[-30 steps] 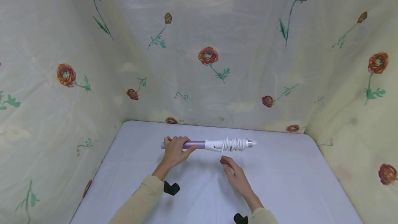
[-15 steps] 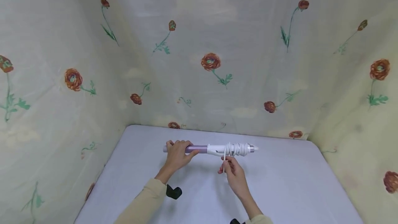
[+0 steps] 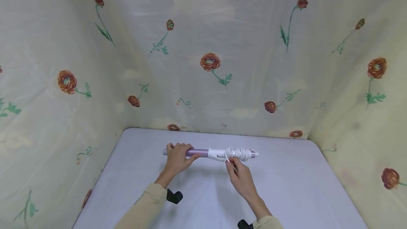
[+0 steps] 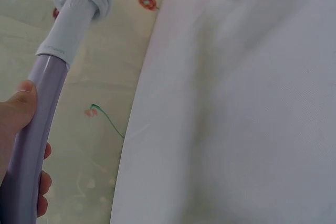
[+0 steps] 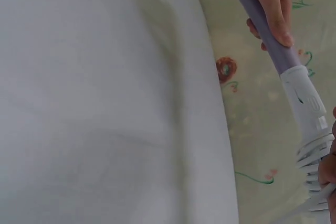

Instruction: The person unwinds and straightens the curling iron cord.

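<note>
My left hand (image 3: 178, 157) grips the purple barrel of a curling iron (image 3: 201, 153), held level above the table. In the left wrist view its thumb lies along the barrel (image 4: 43, 103), with fingertips showing on the far side. White cord (image 3: 242, 154) is wound in several loops round the white handle (image 4: 71, 24). Below those loops my right hand (image 3: 245, 183) pinches the loose run of cord between thumb and fingers. At the edge of the right wrist view, the right fingers (image 5: 328, 169) are close against the coiled handle; most of that hand is cut off.
Under the hands lies a white-covered table (image 3: 197, 200). Flower-printed cloth (image 3: 248, 63) hangs along its back and both sides. Black wrist pieces (image 3: 174, 196) show by both sleeves.
My right hand has moved up from below the curling iron to its handle, bringing the pinched cord against the loops. The left hand keeps its grip on the barrel.
</note>
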The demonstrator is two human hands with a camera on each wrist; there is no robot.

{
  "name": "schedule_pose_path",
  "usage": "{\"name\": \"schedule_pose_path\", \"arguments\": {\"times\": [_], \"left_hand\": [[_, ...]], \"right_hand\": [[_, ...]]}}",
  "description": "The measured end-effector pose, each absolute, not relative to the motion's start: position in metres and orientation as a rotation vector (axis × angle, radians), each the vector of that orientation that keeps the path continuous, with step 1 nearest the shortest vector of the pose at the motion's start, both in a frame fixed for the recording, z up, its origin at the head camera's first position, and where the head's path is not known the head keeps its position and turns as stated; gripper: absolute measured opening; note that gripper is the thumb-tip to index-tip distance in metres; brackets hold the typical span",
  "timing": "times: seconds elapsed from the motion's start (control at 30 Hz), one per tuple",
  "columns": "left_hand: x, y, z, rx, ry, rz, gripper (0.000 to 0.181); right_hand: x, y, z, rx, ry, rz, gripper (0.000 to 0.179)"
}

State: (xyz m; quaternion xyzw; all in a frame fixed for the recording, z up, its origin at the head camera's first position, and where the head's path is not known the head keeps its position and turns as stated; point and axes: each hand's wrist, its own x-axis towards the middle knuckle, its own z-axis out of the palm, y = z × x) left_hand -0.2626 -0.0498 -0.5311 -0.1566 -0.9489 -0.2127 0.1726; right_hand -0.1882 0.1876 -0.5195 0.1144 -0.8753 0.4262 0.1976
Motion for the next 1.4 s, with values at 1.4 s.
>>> {"name": "schedule_pose_path", "arguments": {"times": [1.4], "left_hand": [[-0.261, -0.068, -0.533, -0.499, -2.764, -0.623, 0.044]], "right_hand": [[-0.253, 0.251, -0.464, 0.642, -2.668, 0.491, 0.011]]}}
